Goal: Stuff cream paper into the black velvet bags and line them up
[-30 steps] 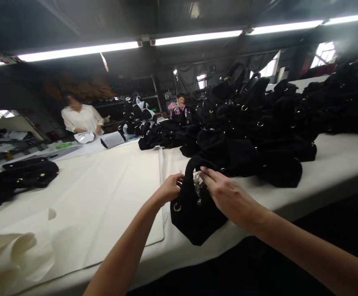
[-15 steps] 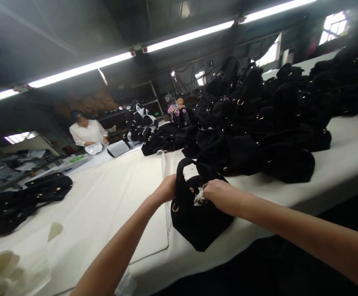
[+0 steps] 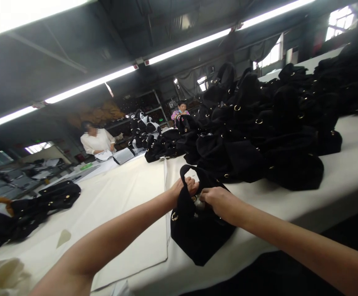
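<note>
A small black fabric bag (image 3: 197, 234) with gold rings stands at the near edge of the white table (image 3: 120, 197). My left hand (image 3: 185, 187) is closed round the bag's rim and handle at the top left. My right hand (image 3: 216, 199) is closed at the bag's mouth, its fingers pinching crumpled pale stuffing (image 3: 200, 202) that shows in the opening. Both forearms reach in from the bottom of the view.
A big heap of black bags (image 3: 268, 123) fills the table behind and to the right. More black bags (image 3: 27, 209) lie at the left. Pale cloth (image 3: 3, 275) sits at the lower left. Two people (image 3: 97, 139) work at the table's far end.
My left hand has shifted up onto the bag's handle and rim. My right hand has closed in on the stuffing at the mouth. The view has tilted up and left.
</note>
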The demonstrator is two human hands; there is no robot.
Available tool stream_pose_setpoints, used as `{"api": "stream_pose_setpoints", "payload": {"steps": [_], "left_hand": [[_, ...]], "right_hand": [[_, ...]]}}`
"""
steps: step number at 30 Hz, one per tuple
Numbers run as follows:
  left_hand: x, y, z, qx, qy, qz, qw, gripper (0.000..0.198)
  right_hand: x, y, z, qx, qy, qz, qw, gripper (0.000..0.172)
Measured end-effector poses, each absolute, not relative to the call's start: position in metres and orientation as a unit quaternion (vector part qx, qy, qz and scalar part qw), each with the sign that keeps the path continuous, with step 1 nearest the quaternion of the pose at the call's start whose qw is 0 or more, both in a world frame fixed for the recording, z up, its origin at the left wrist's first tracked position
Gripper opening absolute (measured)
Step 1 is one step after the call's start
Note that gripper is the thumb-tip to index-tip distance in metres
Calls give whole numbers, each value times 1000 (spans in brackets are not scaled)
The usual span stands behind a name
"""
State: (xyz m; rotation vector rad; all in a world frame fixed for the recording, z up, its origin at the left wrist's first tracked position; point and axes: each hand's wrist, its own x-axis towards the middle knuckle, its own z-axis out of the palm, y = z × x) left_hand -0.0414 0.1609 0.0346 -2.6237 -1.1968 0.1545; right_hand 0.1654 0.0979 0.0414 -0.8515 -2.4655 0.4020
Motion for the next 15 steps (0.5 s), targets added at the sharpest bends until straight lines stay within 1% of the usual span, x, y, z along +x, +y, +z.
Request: {"api": "stream_pose_setpoints", "payload": {"steps": [5,8,10,12,15], "left_hand": [[-38,160,35,-893,-431,44,119,9],[-38,151,46,-890,-446,26,90,6],[-43,141,54,-890,-451,0,62,15],[-51,132,60,-888,-458,-42,30,20],[-62,124,61,-869,-477,-126,-36,15]], "right_hand": [[159,90,46,-330,-913,81,226,31],[158,86,41,-324,-919,6,223,26],[158,82,37,-313,-923,-52,217,23],[159,79,37,-305,-930,-81,187,24],[160,78,45,-330,-935,-48,117,29]]}}
